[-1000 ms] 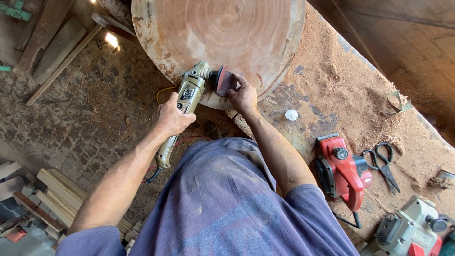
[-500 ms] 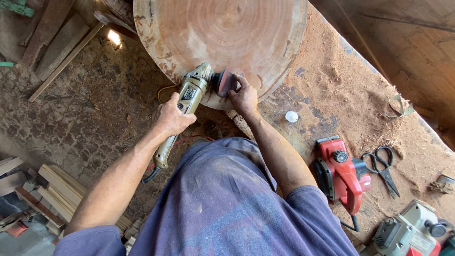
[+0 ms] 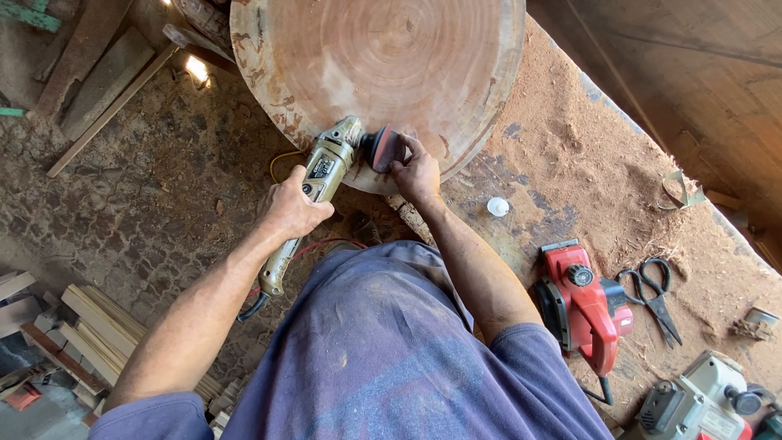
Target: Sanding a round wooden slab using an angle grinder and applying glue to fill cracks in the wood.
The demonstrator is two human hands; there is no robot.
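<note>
A large round slab of wood (image 3: 383, 57) with visible rings lies on a dusty workbench (image 3: 586, 155). My left hand (image 3: 292, 208) grips the body of a dull green angle grinder (image 3: 314, 191), whose reddish sanding disc (image 3: 383, 148) rests at the slab's near edge. My right hand (image 3: 415, 173) holds the disc with its fingertips, right beside the grinder's head. The grinder's cable (image 3: 254, 305) hangs down below my left wrist.
On the bench to the right lie a red electric planer (image 3: 582, 305), black scissors (image 3: 652, 289), a small white cap (image 3: 498, 206) and a grey and red power tool (image 3: 705, 399). Sawdust covers the bench. Planks (image 3: 98, 73) and stacked wooden strips (image 3: 90, 334) lie on the stone floor at left.
The view has shifted slightly. Both hands stay on the grinder and its disc, with only small movements at the slab's edge.
</note>
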